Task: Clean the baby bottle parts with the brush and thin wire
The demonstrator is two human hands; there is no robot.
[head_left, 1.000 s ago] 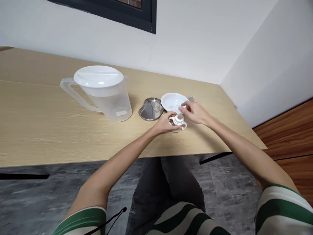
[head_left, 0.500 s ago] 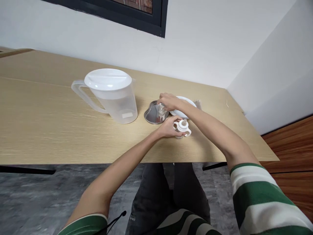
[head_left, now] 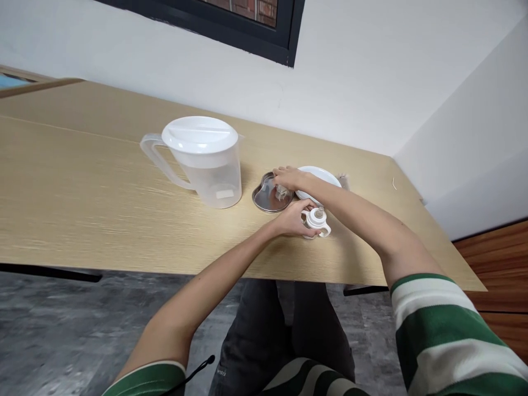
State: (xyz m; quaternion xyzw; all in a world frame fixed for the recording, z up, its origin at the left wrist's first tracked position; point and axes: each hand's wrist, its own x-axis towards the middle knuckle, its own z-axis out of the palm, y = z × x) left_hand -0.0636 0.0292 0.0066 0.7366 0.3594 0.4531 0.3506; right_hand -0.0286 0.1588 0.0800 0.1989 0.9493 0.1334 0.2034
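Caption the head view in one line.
Left hand holds a white two-handled bottle; right hand reaches a clear piece on a steel tray.

Pretty bright, even light in here, though you can't really spot where it's coming from. The white walls (head_left: 355, 104) come out clean, and the pale wood tabletop (head_left: 82, 187) has only a faint sheen. Shadows stay soft, like the smudgy one just right of the plastic pitcher (head_left: 204, 165). The only real glare is a small shine on the steel dish (head_left: 266, 198). The middle looks sharp enough, but the gray floor (head_left: 61, 330) goes a bit smeary, and the wide lens stretches the striped sleeve (head_left: 454, 335) at the bottom right.
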